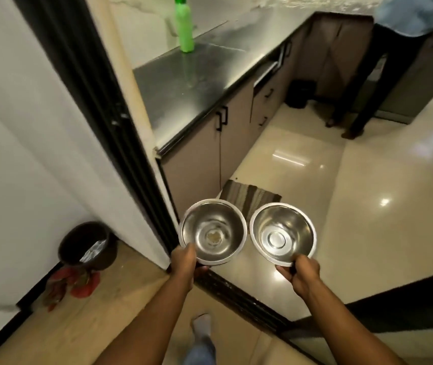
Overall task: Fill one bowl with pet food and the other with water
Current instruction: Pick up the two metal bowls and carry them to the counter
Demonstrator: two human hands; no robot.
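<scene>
I carry two round steel bowls side by side in front of me at a kitchen doorway. My left hand (185, 263) pinches the near rim of the left bowl (212, 230), which has a small pale residue at its bottom. My right hand (301, 272) grips the near rim of the right bowl (283, 233), which is bare inside. Both bowls are held level above the floor. A green bottle (185, 25) stands upright on the dark counter (183, 96) far ahead on the left.
A black door frame (99, 106) runs down the left. Cabinets sit under the counter. A striped mat (252, 196) lies on the glossy tiled floor. Another person (383, 61) stands at the far right. A dark bin (89, 246) and red cloth (75, 283) sit at lower left.
</scene>
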